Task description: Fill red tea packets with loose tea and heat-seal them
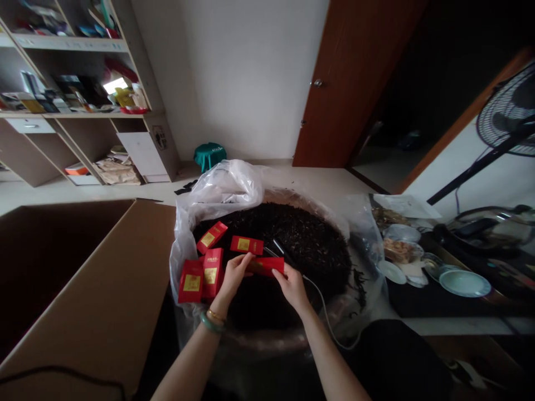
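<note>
Between my two hands a red packet (266, 266) is stretched sideways above dark, dry tea leaves (301, 234). My left hand (235, 273) pinches its left end, and my right hand (291, 283) grips the right end. Just beyond lies another red packet (247, 245) with a gold label. More red packets (191, 282) with gold labels rest at the left side of the leaves, one (212, 233) lying tilted. A slim metallic object (278, 245) sits on the leaves past my fingers. From near my right hand a white cord (325, 312) runs down.
A clear plastic bag (228, 184) lines the round container of leaves. To the left stands an open cardboard box (100, 289). Bowls and dishes (465, 283) occupy a low table at right. A fan (507, 111), a shelf unit (75, 47) and a green bin (210, 156) stand farther off.
</note>
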Demonstrator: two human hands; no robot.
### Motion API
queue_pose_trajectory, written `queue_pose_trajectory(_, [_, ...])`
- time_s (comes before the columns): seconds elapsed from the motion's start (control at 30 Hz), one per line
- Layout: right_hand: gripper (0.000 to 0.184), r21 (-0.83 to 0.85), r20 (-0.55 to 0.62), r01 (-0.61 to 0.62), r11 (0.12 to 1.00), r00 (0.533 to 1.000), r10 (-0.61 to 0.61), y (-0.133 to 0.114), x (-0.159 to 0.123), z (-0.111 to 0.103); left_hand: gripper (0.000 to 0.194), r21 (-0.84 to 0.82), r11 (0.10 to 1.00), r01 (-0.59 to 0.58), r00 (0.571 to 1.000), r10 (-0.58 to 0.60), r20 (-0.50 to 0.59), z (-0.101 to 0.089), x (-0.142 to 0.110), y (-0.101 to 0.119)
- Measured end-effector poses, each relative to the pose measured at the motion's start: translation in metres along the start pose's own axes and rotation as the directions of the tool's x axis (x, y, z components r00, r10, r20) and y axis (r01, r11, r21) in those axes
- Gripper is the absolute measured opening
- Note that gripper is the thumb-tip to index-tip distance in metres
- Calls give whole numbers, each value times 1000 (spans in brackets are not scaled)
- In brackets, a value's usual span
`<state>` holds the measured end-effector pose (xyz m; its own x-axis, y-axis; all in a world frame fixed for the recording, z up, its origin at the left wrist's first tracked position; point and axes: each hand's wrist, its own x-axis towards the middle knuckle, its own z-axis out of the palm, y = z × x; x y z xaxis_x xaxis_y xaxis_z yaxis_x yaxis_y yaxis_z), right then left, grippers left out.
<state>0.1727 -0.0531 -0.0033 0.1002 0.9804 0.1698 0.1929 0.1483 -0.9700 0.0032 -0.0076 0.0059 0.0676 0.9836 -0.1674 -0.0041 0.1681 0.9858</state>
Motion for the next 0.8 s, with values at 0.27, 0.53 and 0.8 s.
queue_pose_trajectory(0.27, [43,216,320,-187,958,941,111,-11,-5,1,61,-100,993,56,994,-47,96,1,-1,-1])
queue_pose_trajectory(0.53, [48,392,328,-322,862,924,196,-9,-8,2,68,11,1000,-15,978,13,208,1,1,-5])
queue_pose_trajectory(0.8, [56,408,335,-327,852,922,193,3,-6,2,50,594,586,-550,780,616,114,3,-14,1])
